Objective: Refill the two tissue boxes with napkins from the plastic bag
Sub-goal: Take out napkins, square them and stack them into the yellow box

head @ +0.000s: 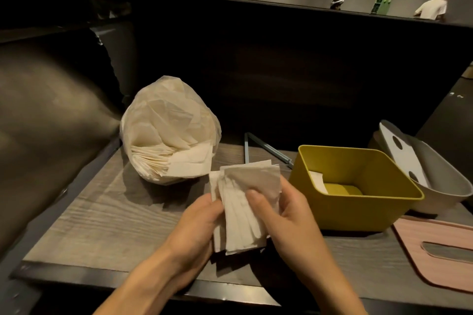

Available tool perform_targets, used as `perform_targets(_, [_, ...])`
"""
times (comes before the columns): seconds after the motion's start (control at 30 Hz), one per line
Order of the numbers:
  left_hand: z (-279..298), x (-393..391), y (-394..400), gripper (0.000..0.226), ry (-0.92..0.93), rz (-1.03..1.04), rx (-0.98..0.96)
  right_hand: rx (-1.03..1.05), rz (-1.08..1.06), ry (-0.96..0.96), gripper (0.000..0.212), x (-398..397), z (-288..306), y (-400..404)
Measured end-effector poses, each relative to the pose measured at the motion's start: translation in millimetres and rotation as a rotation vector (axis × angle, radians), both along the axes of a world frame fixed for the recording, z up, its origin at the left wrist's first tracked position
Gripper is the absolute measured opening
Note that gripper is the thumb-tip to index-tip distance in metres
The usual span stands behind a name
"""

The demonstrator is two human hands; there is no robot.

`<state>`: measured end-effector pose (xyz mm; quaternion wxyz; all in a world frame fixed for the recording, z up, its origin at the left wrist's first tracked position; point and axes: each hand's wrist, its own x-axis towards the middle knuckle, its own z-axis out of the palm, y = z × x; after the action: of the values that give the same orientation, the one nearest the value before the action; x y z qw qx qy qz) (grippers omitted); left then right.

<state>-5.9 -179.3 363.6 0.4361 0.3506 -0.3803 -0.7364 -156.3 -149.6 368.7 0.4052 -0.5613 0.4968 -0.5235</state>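
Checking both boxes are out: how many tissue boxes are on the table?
2: the yellow box, open, sits right of the hands; the grey box stands behind it at the far right, partly cut off.

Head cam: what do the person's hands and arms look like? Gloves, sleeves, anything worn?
Both are bare. The left hand and right hand have no gloves and no visible rings. The forearms are uncovered down to the lower frame edge, with no sleeve cuff, watch or wristband in view. Nails look short and unpainted. No markings, straps or cables on either arm.
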Motion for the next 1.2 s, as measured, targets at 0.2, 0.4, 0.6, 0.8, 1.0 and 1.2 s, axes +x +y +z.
perform_targets(0.2, [5,-1,3,0.067,0.277,-0.039,0.114,-0.019,-0.086,0.222,0.035,5,-4,3])
perform_targets(0.4, [8,-5,7,0.027,0.068,0.004,0.070,-0.004,-0.051,0.217,0.047,6,-4,0])
perform_targets(0.6, [10,3,1,0.049,0.222,-0.012,0.184,0.094,-0.096,0.151,0.042,-10,-11,3])
perform_targets(0.8, [2,7,2,0.052,0.279,-0.032,0.109,0.134,0.028,0.113,0.049,-12,-15,4])
perform_targets(1.0, [-7,20,-2,0.026,-0.075,0.089,-0.245,0.028,-0.043,-0.143,0.026,-13,-16,8])
perform_targets(1.2, [-21,35,-3,0.085,-0.660,0.168,-0.538,0.060,0.022,0.122,0.079,-7,-23,1])
